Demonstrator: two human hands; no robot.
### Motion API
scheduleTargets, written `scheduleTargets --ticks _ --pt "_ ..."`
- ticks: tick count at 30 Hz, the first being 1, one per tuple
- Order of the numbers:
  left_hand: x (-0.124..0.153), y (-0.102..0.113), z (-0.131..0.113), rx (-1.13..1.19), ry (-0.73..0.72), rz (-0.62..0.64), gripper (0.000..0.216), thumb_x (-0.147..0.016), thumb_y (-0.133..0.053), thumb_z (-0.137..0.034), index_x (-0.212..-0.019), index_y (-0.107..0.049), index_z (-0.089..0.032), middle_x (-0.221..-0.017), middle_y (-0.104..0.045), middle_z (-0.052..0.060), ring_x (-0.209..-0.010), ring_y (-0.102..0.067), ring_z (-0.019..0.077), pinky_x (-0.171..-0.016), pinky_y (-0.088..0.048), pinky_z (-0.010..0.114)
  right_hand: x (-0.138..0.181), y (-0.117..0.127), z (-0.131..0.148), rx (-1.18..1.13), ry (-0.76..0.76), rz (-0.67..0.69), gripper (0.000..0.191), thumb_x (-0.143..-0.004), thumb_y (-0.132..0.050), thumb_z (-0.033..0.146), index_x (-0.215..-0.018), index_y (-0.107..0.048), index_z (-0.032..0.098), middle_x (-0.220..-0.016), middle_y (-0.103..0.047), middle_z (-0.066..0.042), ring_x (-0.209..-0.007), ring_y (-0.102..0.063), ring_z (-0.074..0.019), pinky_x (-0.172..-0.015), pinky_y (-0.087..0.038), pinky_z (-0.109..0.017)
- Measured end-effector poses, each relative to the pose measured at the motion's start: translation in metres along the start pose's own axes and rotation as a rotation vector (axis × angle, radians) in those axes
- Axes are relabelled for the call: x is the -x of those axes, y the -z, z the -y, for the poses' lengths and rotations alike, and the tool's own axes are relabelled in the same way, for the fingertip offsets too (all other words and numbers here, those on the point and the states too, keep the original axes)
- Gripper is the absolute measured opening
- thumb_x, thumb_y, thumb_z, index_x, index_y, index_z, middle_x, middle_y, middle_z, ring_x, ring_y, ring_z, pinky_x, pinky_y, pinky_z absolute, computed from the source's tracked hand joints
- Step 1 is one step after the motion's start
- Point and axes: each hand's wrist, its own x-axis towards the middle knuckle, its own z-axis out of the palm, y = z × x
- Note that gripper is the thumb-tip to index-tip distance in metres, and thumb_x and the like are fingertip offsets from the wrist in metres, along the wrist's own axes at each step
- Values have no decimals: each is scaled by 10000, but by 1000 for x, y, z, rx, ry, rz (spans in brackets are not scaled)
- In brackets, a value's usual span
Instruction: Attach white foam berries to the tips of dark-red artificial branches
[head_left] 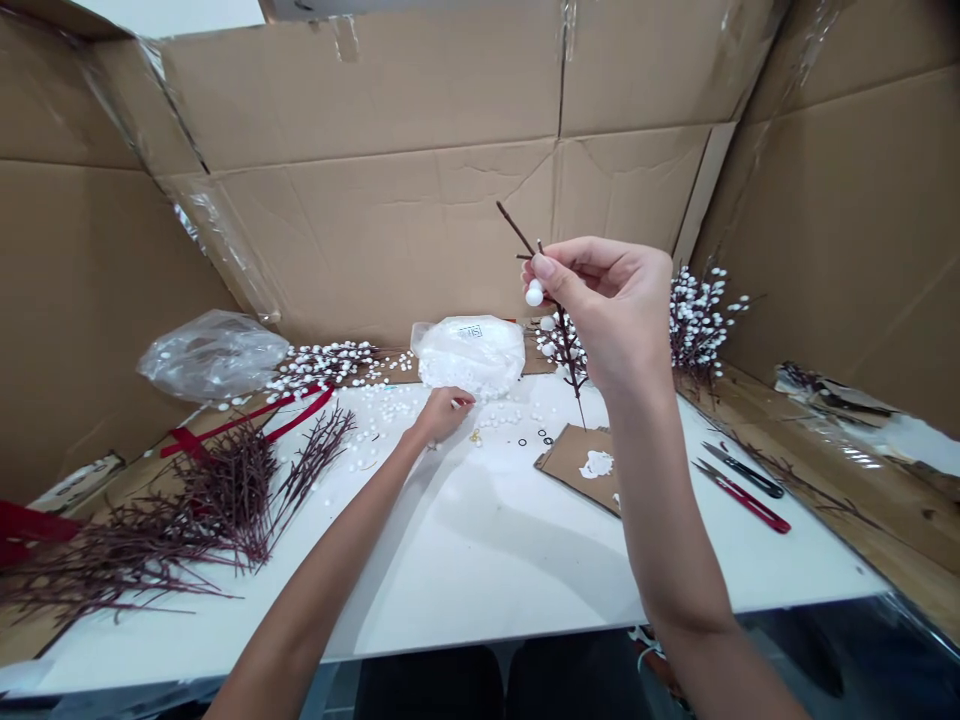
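Raised above the table, my right hand (619,290) pinches a brown artificial twig (514,227) between thumb and fingertips. A white ball (534,294) shows just below the thumb, by the twig. The twig's lower stem hangs down behind my wrist. My left hand (445,413) rests low over the white table, fingers curled together at the front of a plastic bag (471,350) of small white balls. Whatever its fingertips hold, if anything, is too small to make out. Loose white balls (517,415) lie around it.
Cardboard with white paste (597,463) lies below my right hand. Red-handled snips (742,495) and black snips (742,470) are at right. Bare brown twigs (232,490) pile up at left. Berry-tipped branches (322,365) and a clear bag (214,355) sit behind. Cardboard walls (375,220) enclose the table.
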Motion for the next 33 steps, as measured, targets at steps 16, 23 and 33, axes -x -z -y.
scheduleTargets --ticks 16,23,33 --pt "-13 -27 -38 156 -76 166 196 -685 -588 -257 -789 -733 -176 -822 -722 57 -792 -634 201 -691 -462 288 0 3 5 1 -13 7 114 -741 -678 265 -673 -656 176 -648 -627 11 -581 -550 -80 -544 -478 -229" --pt "-13 -16 -59 343 -53 -42 179 -702 -619 -293 -763 -712 -152 -845 -717 78 -763 -631 186 -662 -463 279 -1 4 5 -21 -30 12 119 -731 -687 273 -674 -666 171 -651 -638 4 -583 -552 -80 -539 -469 -226" --pt "-10 74 -186 1280 -233 -469 165 -675 -741 -279 -815 -701 -201 -840 -702 8 -758 -636 104 -776 -496 244 -1 -1 -1 -96 -64 -27 157 -624 -765 299 -665 -708 159 -647 -684 -18 -600 -603 -116 -581 -499 -265"
